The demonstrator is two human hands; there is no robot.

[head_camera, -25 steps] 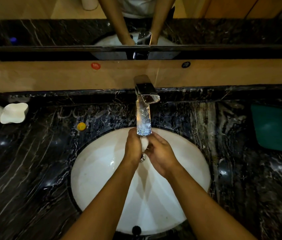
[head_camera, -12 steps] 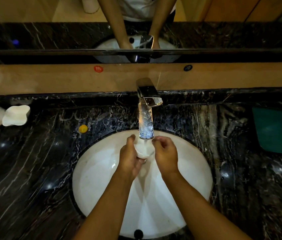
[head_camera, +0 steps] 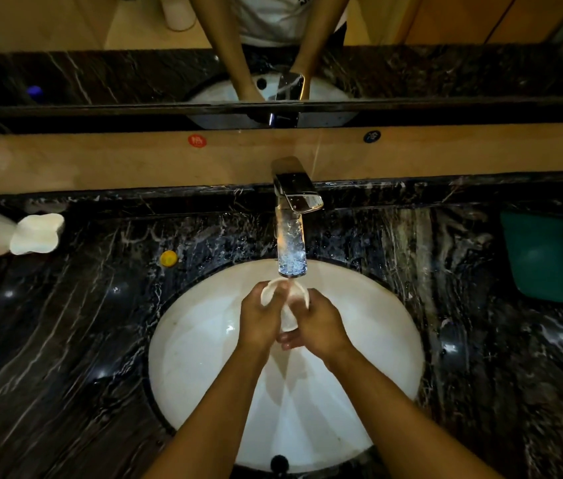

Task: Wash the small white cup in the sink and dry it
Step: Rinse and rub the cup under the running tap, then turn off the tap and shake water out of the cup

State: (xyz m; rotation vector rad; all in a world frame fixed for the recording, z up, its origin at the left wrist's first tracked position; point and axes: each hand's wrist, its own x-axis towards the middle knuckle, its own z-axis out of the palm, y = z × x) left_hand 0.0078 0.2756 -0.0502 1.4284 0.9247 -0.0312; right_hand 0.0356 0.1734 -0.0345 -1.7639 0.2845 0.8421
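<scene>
In the middle of the frame both hands hold the small white cup (head_camera: 285, 299) over the white sink (head_camera: 200, 357), just under the running faucet (head_camera: 292, 236). The left hand (head_camera: 258, 319) has its fingers closed around the cup's side, and the right hand (head_camera: 321, 328) closes on the other side, fingers partly hidden. To rinse well, I think the cup should turn slowly under the stream with a firm grip, because wet ceramic is slippery.
</scene>
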